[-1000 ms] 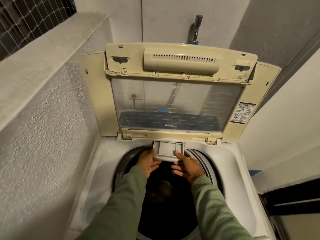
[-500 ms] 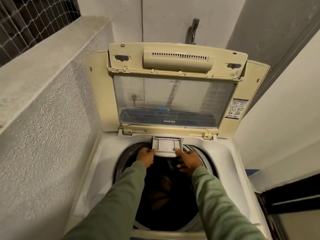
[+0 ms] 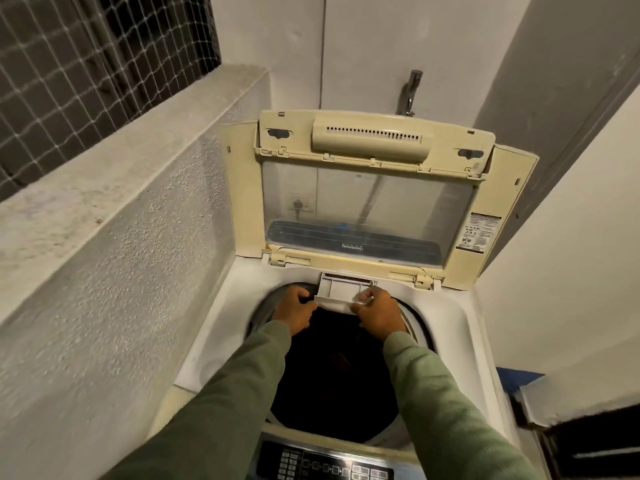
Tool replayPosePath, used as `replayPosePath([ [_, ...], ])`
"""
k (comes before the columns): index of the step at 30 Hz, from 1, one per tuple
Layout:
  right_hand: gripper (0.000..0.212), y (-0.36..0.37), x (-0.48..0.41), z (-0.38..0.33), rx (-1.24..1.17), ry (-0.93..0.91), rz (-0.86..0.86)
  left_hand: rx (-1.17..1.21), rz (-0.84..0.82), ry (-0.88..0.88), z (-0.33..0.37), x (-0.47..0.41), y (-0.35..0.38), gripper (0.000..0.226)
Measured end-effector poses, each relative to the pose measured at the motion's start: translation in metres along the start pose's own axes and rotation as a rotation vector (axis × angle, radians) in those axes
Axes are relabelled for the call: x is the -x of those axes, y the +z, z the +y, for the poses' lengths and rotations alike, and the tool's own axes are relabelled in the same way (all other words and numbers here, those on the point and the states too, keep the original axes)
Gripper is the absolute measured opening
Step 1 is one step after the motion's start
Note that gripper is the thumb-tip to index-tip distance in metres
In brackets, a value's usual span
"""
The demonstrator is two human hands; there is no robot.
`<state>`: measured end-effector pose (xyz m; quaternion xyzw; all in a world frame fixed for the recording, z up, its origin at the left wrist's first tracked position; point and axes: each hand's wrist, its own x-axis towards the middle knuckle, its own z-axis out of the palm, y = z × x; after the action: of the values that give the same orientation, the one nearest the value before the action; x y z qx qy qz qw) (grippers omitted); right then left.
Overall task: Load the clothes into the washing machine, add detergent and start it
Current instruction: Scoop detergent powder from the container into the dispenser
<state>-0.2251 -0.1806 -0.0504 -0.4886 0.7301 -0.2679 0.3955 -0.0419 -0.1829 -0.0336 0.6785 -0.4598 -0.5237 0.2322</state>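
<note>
A white top-loading washing machine [image 3: 221,317] stands with its cream lid [image 3: 367,188] folded up against the back wall. Its dark drum [image 3: 339,382] is open below; clothes inside are too dark to make out. The grey detergent drawer [image 3: 341,289] sticks out a little from the back rim of the opening. My left hand [image 3: 294,311] grips the drawer's left front corner. My right hand [image 3: 379,311] grips its right front corner, thumb on top. The control panel [image 3: 325,464] with buttons shows at the bottom.
A rough plaster wall [image 3: 114,289] with a ledge and a netted window [image 3: 79,64] closes in the left side. A tap [image 3: 412,91] sticks out of the back wall above the lid. A white wall and a dark frame [image 3: 588,441] stand at the right.
The drawer has slid back toward the machine's rim with both hands following it. The camera has pulled back, bringing the control panel into view.
</note>
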Motion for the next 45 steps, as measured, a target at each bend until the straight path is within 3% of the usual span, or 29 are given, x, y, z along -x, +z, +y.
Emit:
replayPosePath([
  [5, 0.013, 0.016, 0.01, -0.025, 0.002, -0.131, -0.081, -0.144, 0.105, 0.099, 0.001, 0.028, -0.018, 0.021],
  [13, 0.017, 0.035, 0.049, -0.096, -0.035, -0.406, -0.165, -0.106, 0.368, 0.273, 0.014, 0.089, -0.059, 0.018],
  [19, 0.016, 0.042, 0.103, -0.172, -0.115, -0.55, -0.257, -0.037, 0.516, 0.394, 0.037, 0.14, -0.12, 0.019],
  [24, 0.028, 0.048, 0.151, -0.236, -0.186, -0.647, -0.248, 0.01, 0.634, 0.492, 0.055, 0.204, -0.175, 0.019],
  [29, 0.018, 0.057, 0.213, -0.284, -0.185, -0.797, -0.257, -0.014, 0.73, 0.545, 0.05, 0.274, -0.238, 0.021],
  [33, 0.003, 0.075, 0.247, -0.303, -0.093, -0.923, -0.28, -0.065, 0.832, 0.543, 0.019, 0.32, -0.289, 0.024],
  [38, 0.009, 0.108, 0.269, -0.313, 0.03, -0.987, -0.317, -0.08, 0.998, 0.4, -0.032, 0.352, -0.327, 0.028],
  [45, 0.019, 0.139, 0.271, -0.339, 0.154, -0.958, -0.349, -0.113, 1.074, 0.231, -0.068, 0.355, -0.345, 0.018],
])
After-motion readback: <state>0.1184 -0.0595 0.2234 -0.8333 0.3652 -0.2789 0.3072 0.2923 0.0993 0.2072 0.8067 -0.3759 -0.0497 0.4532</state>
